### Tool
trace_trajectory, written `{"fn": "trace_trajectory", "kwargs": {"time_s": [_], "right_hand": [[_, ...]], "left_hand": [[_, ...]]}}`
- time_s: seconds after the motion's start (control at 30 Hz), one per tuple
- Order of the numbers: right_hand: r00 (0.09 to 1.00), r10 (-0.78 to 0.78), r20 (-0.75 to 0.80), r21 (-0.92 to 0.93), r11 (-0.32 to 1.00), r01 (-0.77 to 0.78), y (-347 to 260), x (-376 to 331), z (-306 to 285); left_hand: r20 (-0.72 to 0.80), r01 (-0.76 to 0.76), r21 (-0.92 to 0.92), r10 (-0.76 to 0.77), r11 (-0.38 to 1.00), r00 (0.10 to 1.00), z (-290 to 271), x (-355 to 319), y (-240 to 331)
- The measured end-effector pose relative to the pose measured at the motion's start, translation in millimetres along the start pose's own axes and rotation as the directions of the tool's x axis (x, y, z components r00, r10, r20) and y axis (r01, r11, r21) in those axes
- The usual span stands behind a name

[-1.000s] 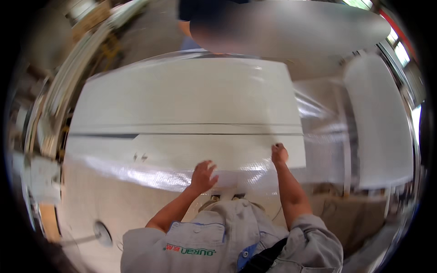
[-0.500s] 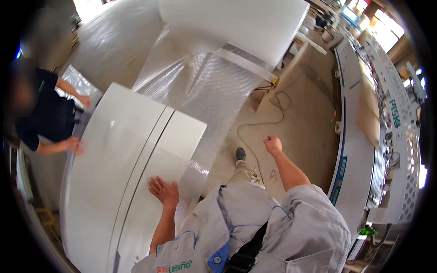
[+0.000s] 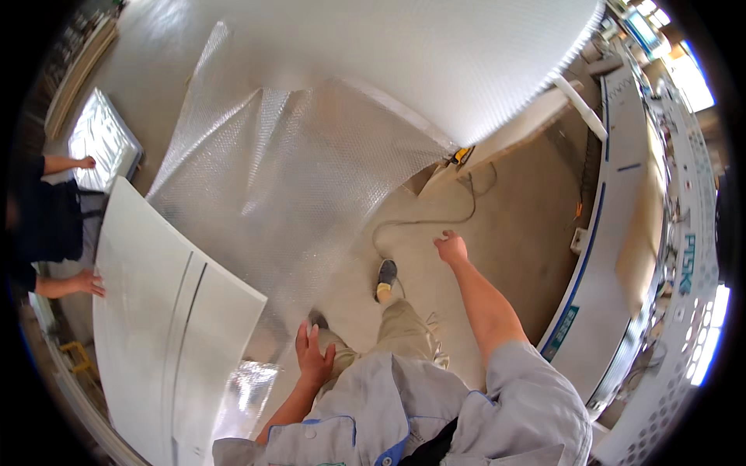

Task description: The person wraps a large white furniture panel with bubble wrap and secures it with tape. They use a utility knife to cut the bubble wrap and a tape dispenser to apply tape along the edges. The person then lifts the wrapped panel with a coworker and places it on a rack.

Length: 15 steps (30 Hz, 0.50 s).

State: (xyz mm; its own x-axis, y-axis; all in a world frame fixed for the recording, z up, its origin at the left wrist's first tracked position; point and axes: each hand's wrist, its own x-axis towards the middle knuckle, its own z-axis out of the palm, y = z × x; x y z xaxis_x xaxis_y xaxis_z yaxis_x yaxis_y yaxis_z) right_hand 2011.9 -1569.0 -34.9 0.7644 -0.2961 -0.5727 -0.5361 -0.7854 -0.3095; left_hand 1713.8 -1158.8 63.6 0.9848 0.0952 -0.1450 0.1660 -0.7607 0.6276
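A large white panel (image 3: 148, 279) with two dark grooves lies at the left. My left hand (image 3: 312, 359) hangs in the air to the right of it, fingers spread and holding nothing. In front of my body, over the floor, my right hand (image 3: 451, 247) is raised with its fingers curled in and nothing visible in them. Clear bubble wrap (image 3: 264, 179) spreads across the floor beyond the panel. It runs up to a big pale roll of the wrap (image 3: 388, 54) at the top.
At the far left a co-worker's hand (image 3: 92, 283) rests on the panel's edge. A silvery wrapped package (image 3: 101, 144) lies behind. On the right stands a long white machine (image 3: 590, 287). A cable (image 3: 423, 221) crosses the floor near my shoe (image 3: 386, 272), by a wooden board (image 3: 497, 144).
My left hand has lifted off the panel and moved right. In view, the panel and co-worker sit further left and the bubble wrap shows larger. My right hand stays raised.
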Motion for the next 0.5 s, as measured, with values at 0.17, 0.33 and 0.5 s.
{"fn": "trace_trajectory", "kwargs": {"time_s": [0.17, 0.33, 0.5], "right_hand": [[0.999, -0.005, -0.037, -0.077, 0.997, 0.003, -22, 138, -34], [0.977, -0.154, 0.146, -0.942, 0.279, 0.185, -35, 290, -28], [0.964, -0.166, -0.206, -0.592, 0.806, 0.012, -37, 361, -41]], "left_hand": [[-0.011, 0.386, -0.084, -0.388, 0.919, 0.922, 62, -5, -24], [0.077, 0.597, -0.032, -0.594, 0.802, 0.801, 118, -37, -77], [0.268, 0.881, -0.102, -0.84, 0.462, 0.472, 144, -21, -83]]}}
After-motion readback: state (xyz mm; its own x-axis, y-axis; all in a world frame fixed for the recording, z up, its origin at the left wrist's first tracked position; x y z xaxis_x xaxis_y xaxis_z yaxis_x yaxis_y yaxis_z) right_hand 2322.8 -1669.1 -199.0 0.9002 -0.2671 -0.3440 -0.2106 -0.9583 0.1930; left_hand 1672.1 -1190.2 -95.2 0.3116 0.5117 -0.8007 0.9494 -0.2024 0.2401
